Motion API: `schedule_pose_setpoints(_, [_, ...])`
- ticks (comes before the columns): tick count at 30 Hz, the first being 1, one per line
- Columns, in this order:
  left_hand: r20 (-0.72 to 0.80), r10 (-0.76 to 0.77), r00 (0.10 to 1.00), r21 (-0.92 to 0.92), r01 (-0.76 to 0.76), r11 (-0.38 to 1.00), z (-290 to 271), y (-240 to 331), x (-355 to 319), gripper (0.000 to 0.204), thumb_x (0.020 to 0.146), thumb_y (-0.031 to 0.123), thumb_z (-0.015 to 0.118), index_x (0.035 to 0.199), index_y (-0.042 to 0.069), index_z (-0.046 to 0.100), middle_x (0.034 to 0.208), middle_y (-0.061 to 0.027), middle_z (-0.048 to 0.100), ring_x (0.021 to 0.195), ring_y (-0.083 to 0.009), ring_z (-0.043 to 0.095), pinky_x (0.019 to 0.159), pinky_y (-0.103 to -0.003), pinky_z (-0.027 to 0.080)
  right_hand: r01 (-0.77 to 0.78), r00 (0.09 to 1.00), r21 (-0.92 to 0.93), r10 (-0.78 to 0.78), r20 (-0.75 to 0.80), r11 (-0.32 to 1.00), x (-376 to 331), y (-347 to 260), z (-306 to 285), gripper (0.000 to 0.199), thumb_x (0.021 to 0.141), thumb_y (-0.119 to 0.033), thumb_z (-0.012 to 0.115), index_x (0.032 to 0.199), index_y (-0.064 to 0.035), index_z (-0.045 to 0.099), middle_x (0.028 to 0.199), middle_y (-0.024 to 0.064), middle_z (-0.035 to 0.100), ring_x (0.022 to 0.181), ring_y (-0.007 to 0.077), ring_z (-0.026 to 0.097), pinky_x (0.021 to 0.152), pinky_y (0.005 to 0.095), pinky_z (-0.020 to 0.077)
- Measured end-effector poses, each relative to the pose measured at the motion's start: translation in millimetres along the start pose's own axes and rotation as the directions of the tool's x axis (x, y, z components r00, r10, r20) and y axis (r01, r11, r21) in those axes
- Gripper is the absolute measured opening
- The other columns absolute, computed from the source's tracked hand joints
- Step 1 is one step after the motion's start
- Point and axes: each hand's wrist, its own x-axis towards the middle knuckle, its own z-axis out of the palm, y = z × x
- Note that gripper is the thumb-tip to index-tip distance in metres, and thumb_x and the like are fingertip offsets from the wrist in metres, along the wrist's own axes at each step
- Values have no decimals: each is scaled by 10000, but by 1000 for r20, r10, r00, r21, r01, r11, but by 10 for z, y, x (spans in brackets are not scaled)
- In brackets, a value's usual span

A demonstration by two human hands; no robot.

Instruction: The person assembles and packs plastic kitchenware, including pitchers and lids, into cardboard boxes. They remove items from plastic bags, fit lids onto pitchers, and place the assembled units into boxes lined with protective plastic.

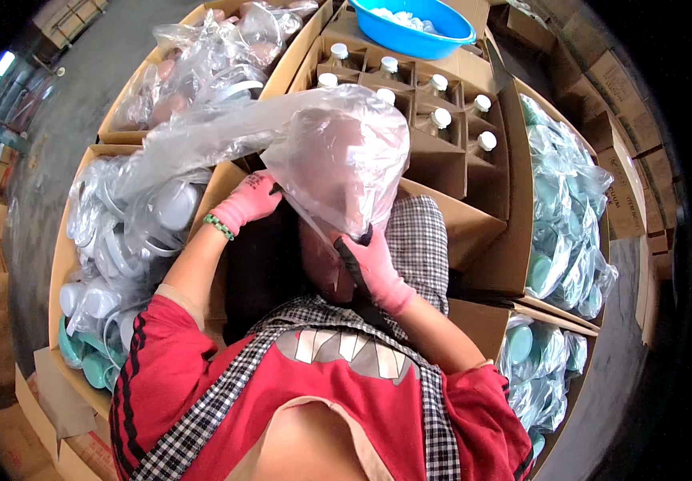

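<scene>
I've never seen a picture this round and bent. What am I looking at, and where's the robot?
There's no robot, just a person seen from a wide camera on their own head, looking down; its lens bends straight edges. The pink-gloved right hand grips a clear plastic bag around a pinkish-brown object. The left hand, gloved too, is at the bag's edge, its grip partly hidden. Around the lap stand open boxes: one holds white-capped bottles, others plastic-wrapped items. A blue basin sits beyond.
</scene>
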Motion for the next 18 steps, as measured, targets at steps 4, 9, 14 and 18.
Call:
schedule_pose_setpoints(4, [-326, -18, 945, -175, -42, 984, -292, 188, -20, 328, 695, 100, 540, 1012, 36, 481, 1006, -165, 517, 962, -327, 473, 819, -370, 390, -143, 973, 287, 82, 217, 947, -251, -1112, -167, 390, 704, -164, 625, 997, 34, 461, 738, 86, 562, 570, 149, 554, 466, 237, 438])
schedule_pose_setpoints(9, [-425, 382, 821, -114, -467, 877, -660, 626, -199, 347, 681, 133, 594, 1000, 38, 496, 950, -153, 526, 921, -305, 492, 808, -358, 398, 125, 988, 366, -151, 43, 922, -355, -1775, -575, 207, 775, -166, 523, 887, 9, 527, 686, 54, 538, 486, 142, 529, 425, 222, 434])
schedule_pose_setpoints(14, [183, 465, 866, -629, -260, 733, -912, 881, -715, 280, 629, 145, 639, 862, 2, 577, 922, -146, 564, 897, -246, 530, 800, -331, 396, -32, 999, 13, 32, -28, 999, -512, -1329, -789, 425, 650, -103, 605, 1032, 20, 464, 860, 44, 555, 775, 118, 528, 696, 231, 423])
schedule_pose_setpoints(18, [139, -217, 966, -961, 185, 206, -912, 675, -364, 321, 852, 234, 421, 1071, 5, 472, 990, -120, 547, 932, -189, 503, 887, -317, 342, 1, 978, -75, -17, -209, 997, -641, -766, -663, 657, 639, -18, 648, 1209, 2, 321, 1093, 94, 460, 969, 170, 450, 846, 269, 357])
